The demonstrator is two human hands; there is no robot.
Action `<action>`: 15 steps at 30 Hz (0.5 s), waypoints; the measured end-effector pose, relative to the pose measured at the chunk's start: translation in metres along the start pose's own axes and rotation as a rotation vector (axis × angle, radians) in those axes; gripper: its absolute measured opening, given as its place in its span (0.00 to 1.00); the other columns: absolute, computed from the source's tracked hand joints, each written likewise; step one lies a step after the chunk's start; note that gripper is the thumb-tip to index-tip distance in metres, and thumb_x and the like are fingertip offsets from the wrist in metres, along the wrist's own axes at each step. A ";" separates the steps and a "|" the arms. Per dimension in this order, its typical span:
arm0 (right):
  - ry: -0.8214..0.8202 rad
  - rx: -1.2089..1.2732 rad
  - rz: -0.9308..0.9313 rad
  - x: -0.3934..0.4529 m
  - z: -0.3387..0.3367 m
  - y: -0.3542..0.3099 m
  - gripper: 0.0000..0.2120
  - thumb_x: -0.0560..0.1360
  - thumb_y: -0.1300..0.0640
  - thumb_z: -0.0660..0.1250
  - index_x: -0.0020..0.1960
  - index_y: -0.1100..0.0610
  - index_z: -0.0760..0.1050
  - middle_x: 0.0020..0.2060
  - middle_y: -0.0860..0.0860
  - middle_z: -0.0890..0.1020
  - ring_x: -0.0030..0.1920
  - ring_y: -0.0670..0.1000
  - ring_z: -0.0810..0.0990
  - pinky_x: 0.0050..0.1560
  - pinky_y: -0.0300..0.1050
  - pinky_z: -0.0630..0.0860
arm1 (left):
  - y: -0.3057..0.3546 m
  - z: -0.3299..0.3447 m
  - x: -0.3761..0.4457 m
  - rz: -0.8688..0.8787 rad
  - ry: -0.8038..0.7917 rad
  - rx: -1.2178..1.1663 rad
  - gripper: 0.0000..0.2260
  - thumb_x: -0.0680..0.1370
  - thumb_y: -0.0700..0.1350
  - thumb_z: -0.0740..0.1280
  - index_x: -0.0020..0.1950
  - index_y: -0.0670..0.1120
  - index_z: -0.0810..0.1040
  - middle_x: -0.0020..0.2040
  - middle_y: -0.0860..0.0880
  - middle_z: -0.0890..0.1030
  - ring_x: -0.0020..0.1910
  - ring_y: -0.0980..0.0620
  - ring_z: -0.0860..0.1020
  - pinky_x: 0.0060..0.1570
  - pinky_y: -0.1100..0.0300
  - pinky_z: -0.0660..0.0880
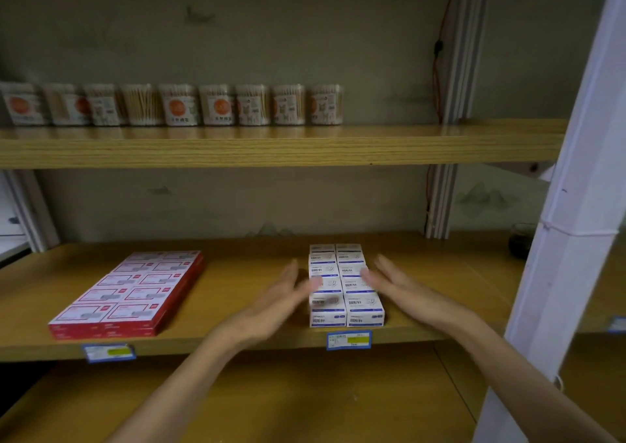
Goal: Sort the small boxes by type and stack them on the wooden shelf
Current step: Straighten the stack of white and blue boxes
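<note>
I see a wooden shelf unit with pale metal uprights; its middle wooden shelf board (237,307) carries the task's things. On the board above stands a row of clear round tubs of cotton swabs with orange labels (169,104), set side by side along the back. On the middle board, to the left, lies a flat block of red-and-white small boxes (128,293), two columns wide and stacked in layers. Well apart from it, right of centre, sits a block of white small boxes with blue print (345,286), two columns running back from the front edge, stacked two high at the front.

My left hand (281,302) lies against the left side of the white block, fingers straight, grip wide and holding nothing; it is blurred. My right hand (396,283) flanks the right side likewise, fingers straight and spread, its fingertips over the block's top.

Two blue-edged price tags (349,340) hang on the board's front edge, one under each block.
</note>
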State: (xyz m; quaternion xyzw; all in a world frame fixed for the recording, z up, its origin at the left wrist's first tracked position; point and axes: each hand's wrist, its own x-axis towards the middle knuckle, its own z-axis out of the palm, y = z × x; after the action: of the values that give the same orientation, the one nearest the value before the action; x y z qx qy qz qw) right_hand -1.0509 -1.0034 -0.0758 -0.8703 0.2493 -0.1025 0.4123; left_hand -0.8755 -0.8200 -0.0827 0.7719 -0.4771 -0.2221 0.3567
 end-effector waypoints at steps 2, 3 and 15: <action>0.117 0.209 0.063 0.014 0.003 -0.004 0.50 0.67 0.21 0.54 0.82 0.44 0.47 0.81 0.44 0.52 0.81 0.52 0.54 0.78 0.59 0.53 | 0.005 -0.002 0.017 -0.037 0.169 -0.509 0.44 0.71 0.74 0.57 0.81 0.55 0.51 0.82 0.53 0.51 0.80 0.52 0.54 0.78 0.49 0.50; 0.165 0.313 0.078 0.022 0.007 -0.005 0.50 0.67 0.22 0.56 0.82 0.44 0.49 0.81 0.45 0.54 0.80 0.53 0.55 0.78 0.61 0.54 | 0.008 -0.001 0.026 -0.031 0.253 -0.709 0.40 0.74 0.70 0.58 0.81 0.54 0.52 0.82 0.50 0.54 0.79 0.50 0.56 0.78 0.49 0.51; 0.173 0.491 0.125 0.077 0.022 0.001 0.48 0.69 0.24 0.61 0.78 0.54 0.61 0.60 0.52 0.83 0.60 0.53 0.83 0.66 0.57 0.75 | 0.048 0.019 0.048 -0.052 0.298 -0.901 0.30 0.80 0.66 0.54 0.79 0.54 0.61 0.75 0.50 0.67 0.72 0.46 0.68 0.64 0.54 0.64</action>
State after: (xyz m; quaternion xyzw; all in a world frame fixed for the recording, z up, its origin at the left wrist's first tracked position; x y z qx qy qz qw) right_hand -0.9772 -1.0295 -0.0925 -0.7152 0.3045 -0.2082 0.5936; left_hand -0.8950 -0.8837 -0.0584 0.5754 -0.2577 -0.3027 0.7148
